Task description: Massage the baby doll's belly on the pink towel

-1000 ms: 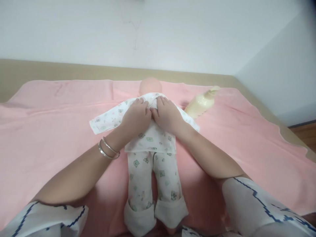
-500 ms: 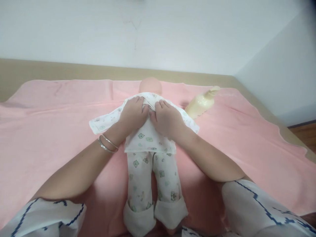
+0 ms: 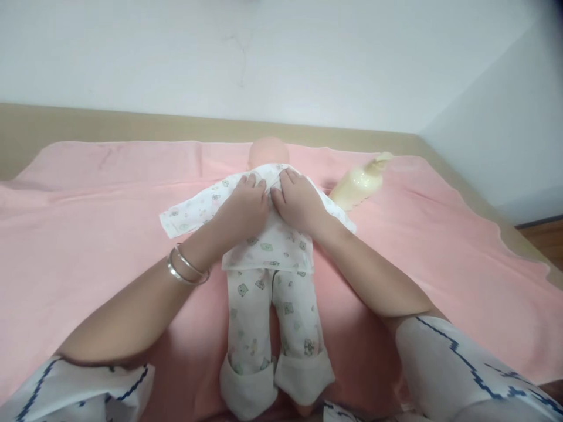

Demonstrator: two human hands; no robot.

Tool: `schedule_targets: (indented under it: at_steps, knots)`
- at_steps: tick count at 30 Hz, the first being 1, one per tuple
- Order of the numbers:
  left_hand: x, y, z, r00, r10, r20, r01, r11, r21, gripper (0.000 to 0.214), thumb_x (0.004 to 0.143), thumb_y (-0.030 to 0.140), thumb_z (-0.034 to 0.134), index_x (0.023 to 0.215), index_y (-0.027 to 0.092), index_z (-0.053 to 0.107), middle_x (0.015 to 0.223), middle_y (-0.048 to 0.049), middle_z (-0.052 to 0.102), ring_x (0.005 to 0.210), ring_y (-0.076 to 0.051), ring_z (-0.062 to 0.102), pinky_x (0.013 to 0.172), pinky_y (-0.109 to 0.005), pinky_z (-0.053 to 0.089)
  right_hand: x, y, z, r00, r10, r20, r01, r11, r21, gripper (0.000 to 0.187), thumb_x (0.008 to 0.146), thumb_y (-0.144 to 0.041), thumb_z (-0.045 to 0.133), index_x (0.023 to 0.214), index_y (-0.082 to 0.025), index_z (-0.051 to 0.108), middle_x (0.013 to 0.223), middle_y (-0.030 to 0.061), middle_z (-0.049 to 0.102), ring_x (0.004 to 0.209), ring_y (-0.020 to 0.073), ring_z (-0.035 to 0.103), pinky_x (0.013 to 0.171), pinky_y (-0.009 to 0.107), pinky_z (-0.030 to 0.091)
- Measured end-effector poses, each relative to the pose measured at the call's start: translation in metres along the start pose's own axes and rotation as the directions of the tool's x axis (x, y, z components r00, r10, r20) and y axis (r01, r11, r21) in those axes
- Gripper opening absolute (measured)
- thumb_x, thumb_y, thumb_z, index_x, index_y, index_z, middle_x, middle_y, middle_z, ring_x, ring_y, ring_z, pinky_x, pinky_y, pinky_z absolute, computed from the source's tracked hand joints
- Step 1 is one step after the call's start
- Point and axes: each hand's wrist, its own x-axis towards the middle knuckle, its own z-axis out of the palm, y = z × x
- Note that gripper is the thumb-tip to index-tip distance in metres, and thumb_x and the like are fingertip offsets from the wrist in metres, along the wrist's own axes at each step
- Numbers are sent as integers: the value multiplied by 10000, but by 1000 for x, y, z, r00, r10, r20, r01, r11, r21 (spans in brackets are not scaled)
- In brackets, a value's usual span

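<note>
A baby doll lies on its back on the pink blanket, head away from me. It wears a white printed top and matching trousers. My left hand and my right hand rest side by side on the doll's chest, just below the collar. The fingers of both curl into the fabric at the front of the top, pinching it. Two silver bangles circle my left wrist.
A cream feeding bottle lies on the blanket to the right of the doll's shoulder. The blanket covers a beige mattress set against a white wall. A wooden floor strip shows at far right.
Both hands shifted slightly down the chest and then back up toward the collar, still gripping the fabric. The doll and bottle have not moved.
</note>
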Motion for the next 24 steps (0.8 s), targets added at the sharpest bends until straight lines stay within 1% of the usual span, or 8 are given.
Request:
schedule_targets:
  at_steps: [3,6,8,10,14,16,19,24]
  knots:
    - [10,-8,2,994,-101,43,104,990,-99,379,978,176,308,1072,107,669,1154,-168,654,1211,-330,581,1077,-537,492,-4,-5,-2,1000,3,21,-2,999,-43,580,1058,-293,303,1526,33,407,1561,252,485,1468,366,446,1230,513,338]
    - [17,-17,8,989,-133,63,142,978,-154,402,1000,255,298,1097,111,660,1219,-179,646,1235,-337,570,1102,-546,472,-11,-12,-5,999,14,33,-10,996,-94,598,1072,-309,297,1551,42,373,1567,271,469,1484,372,433,1238,491,338]
    - [20,-23,15,989,-145,35,149,971,-189,422,1012,314,303,1136,113,652,1277,-182,641,1268,-336,562,1125,-535,460,-17,-18,-7,999,16,43,-10,992,-125,610,1076,-313,297,1558,57,353,1579,291,441,1508,376,402,1253,474,319]
    - [21,-27,23,985,-172,-21,162,960,-228,452,1022,353,297,1192,117,642,1351,-179,631,1331,-329,541,1173,-524,425,-25,-24,-10,998,13,63,-4,989,-145,617,1074,-306,312,1567,64,330,1593,302,413,1524,379,378,1260,462,315]
    - [19,-29,35,968,-225,-114,186,941,-284,531,1032,382,272,1336,85,591,1528,-186,538,1462,-307,458,1264,-494,328,-34,-31,-15,997,2,72,10,986,-164,611,1066,-287,329,1569,58,333,1597,311,399,1531,385,368,1250,477,337]
    - [18,-29,38,965,-228,-131,182,938,-295,557,1034,388,266,1371,66,572,1543,-200,524,1474,-306,452,1271,-496,320,-33,-30,-16,997,-8,76,19,989,-149,607,1060,-290,332,1562,50,352,1591,302,415,1527,384,376,1234,495,363]
    - [18,-30,39,963,-220,-155,162,935,-316,549,1036,397,264,1355,95,595,1516,-186,560,1453,-302,485,1256,-511,344,-27,-25,-16,997,-8,81,16,995,-99,595,1051,-304,325,1548,16,395,1573,260,468,1512,366,407,1186,509,427]
    - [18,-31,40,963,-224,-148,168,932,-320,580,1031,394,256,1400,71,566,1556,-199,517,1480,-303,454,1267,-518,326,-18,-21,-8,1000,29,-3,-29,996,-89,586,1037,-289,325,1536,4,417,1566,246,485,1498,358,430,1154,517,456]
